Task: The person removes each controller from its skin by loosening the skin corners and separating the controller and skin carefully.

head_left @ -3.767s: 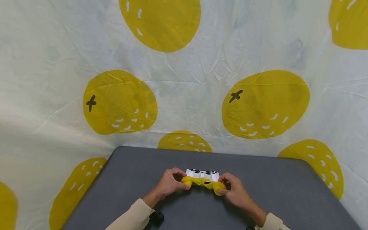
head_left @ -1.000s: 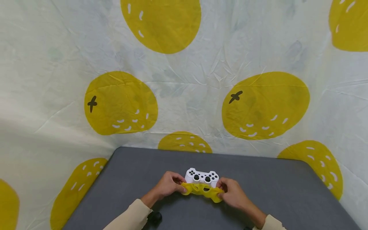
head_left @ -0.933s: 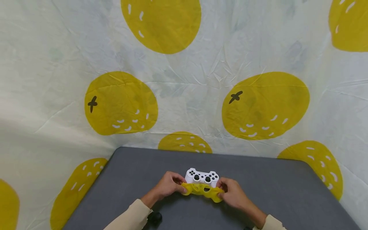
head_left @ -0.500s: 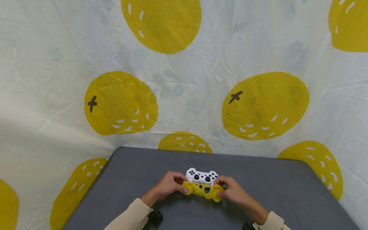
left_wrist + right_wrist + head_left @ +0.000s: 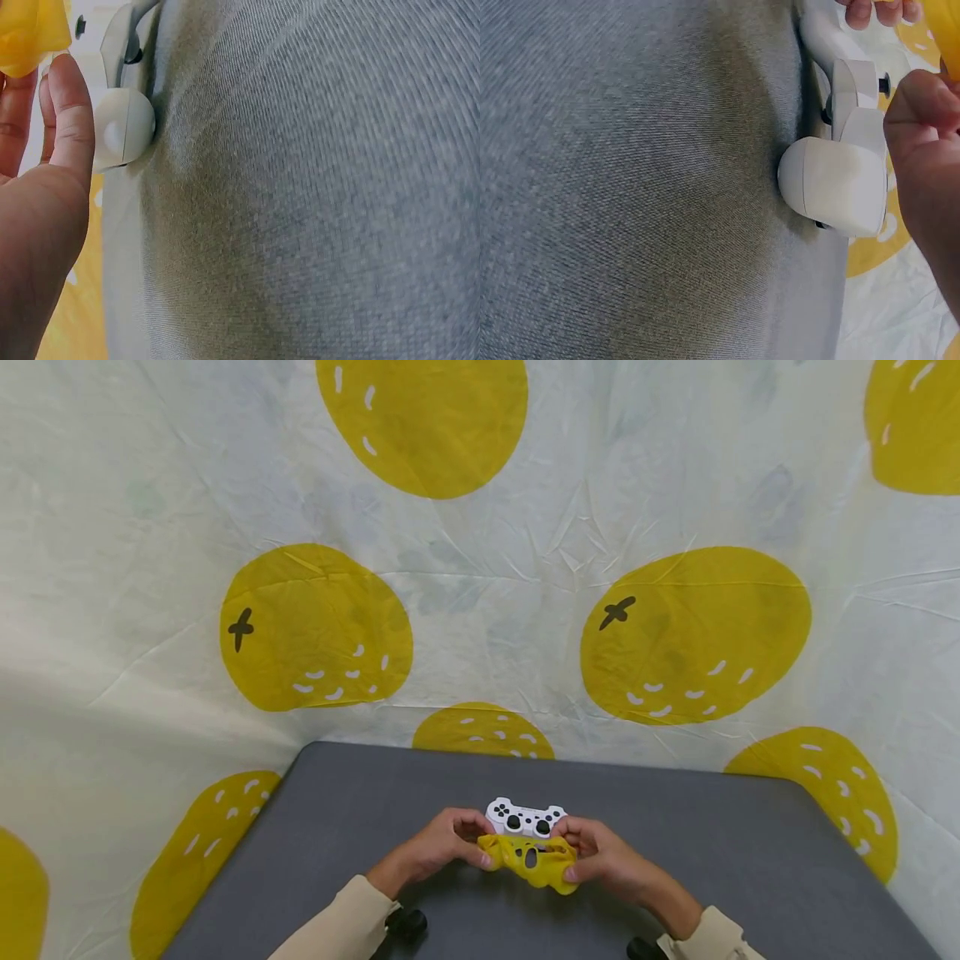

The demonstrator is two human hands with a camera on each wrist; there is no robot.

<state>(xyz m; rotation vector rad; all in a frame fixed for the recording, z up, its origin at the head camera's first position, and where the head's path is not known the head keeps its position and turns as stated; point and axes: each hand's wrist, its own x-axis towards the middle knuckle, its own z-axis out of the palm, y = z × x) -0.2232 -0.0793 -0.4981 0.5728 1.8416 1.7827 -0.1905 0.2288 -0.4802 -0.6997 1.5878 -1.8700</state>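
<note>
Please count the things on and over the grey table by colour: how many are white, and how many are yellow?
White: 1, the game controller resting on the grey table.
Yellow: 1, the soft cover, held by the left hand and right hand.
Total: 2.

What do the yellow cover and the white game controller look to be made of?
Yellow floppy cover: likely silicone or soft rubber; it bunches and folds between both hands. White game controller: apparently hard plastic, a smooth satin shell with rigid rounded grips, black buttons and sticks.
</note>
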